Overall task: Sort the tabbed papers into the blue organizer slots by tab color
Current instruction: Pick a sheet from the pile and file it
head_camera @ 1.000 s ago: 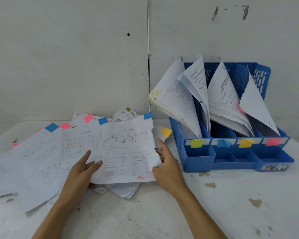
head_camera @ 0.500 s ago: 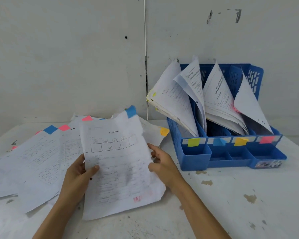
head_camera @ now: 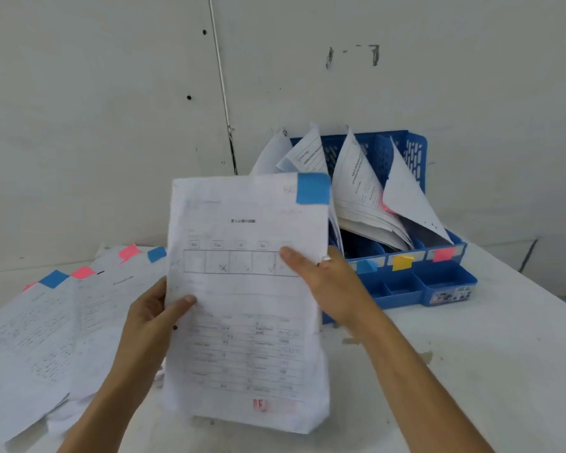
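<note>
Head view: both hands (head_camera: 151,325) (head_camera: 334,282) hold a blue-tabbed paper (head_camera: 245,322) upright.

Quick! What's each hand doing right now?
Left hand: grips the blue-tabbed paper at its left edge.
Right hand: grips the same paper at its right edge, thumb on front.

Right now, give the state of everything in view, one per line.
blue-tabbed paper: held upright above the table, in both hands
left hand: grips the paper's left edge
right hand: grips its right edge
blue organizer: against the wall, slots holding papers
loose papers: spread on the table, unsorted
</note>
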